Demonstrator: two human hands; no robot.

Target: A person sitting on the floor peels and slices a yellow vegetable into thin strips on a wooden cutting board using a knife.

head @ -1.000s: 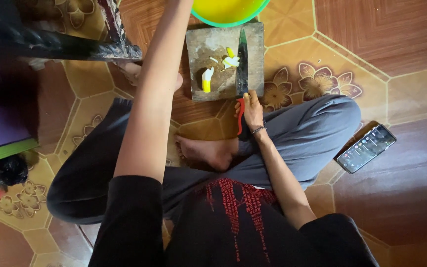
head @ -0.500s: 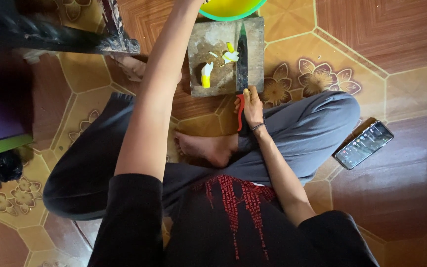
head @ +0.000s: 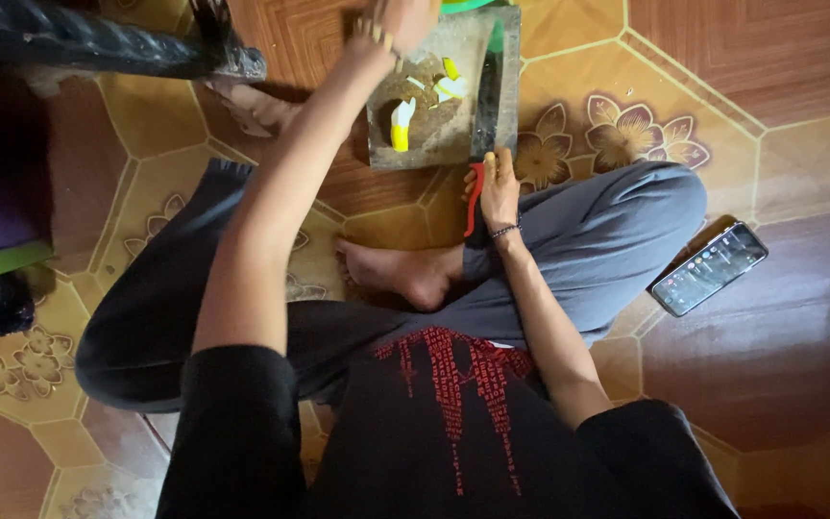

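there, yellow pieces (head: 402, 127) on cutting board (head: 434, 144), right hand (head: 498, 183) on knife (head: 480, 135)

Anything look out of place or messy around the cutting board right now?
Mostly tidy. A smartphone lies on the tiled floor beside the person's knee, screen lit. Yellow vegetable pieces lie scattered over the worn wooden cutting board.

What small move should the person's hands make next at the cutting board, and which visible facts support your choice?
Probably lift the knife and bring its blade over the yellow piece. The right hand rests on the red handle while the blade lies flat along the cutting board edge, and the left hand reaches to the board's far side, so the piece lies uncut and unheld.
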